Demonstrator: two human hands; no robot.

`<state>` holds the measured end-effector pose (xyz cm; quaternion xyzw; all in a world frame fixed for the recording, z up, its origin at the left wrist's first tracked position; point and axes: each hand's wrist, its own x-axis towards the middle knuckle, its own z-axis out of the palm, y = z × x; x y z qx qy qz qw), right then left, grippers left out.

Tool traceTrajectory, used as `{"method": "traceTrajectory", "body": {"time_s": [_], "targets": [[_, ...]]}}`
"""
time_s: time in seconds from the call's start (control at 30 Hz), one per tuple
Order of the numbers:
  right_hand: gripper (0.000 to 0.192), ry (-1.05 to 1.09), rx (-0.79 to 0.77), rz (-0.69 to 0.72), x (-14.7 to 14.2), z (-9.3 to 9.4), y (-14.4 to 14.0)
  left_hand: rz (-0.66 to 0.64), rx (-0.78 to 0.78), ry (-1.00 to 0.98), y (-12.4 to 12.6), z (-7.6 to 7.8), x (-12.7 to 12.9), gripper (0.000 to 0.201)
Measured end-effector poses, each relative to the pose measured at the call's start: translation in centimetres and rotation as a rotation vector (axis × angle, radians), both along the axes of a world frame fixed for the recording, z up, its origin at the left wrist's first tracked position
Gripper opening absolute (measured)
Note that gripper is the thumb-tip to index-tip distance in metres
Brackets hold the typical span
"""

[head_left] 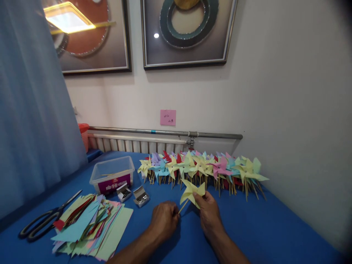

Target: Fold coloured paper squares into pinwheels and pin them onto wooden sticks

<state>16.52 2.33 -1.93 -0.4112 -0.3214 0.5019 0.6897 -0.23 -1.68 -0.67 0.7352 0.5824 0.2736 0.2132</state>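
Fingers of both hands gripping yellow pinwheel [191,191], blue table [261,223], cream wall [288,91], framed pictures [187,33]

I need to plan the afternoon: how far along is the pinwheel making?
A long row of finished paper pinwheels already lies along the wall. One yellow pinwheel is in hand: the left hand pinches its stick, the right hand holds its paper. A thick stack of coloured paper sheets beside the scissors remains unused, so plenty seems left.

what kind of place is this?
Likely a room in a home or office used as a craft table: framed pictures, a radiator, and a blue table lined with finished pinwheels.
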Motion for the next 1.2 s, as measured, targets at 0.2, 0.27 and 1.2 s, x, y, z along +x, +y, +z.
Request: {"method": "traceTrajectory", "body": {"time_s": [0.2,0.27,1.2], "targets": [[0.045,0.025,0.011,0.049,-0.2,0.6,-0.3,0.033,0.015,-0.028,0.4,-0.1,-0.3,0.011],[0.046,0.033,-0.002,0.068,-0.2,0.8,-0.6,0.064,0.02,-0.05,0.7,0.0,-0.5,0.011],[0.033,-0.933,0.222,0.34,-2.9,0.4,-4.4,0.157,-0.013,-0.153,2.2,-1.0,-1.4,0.013]]}}
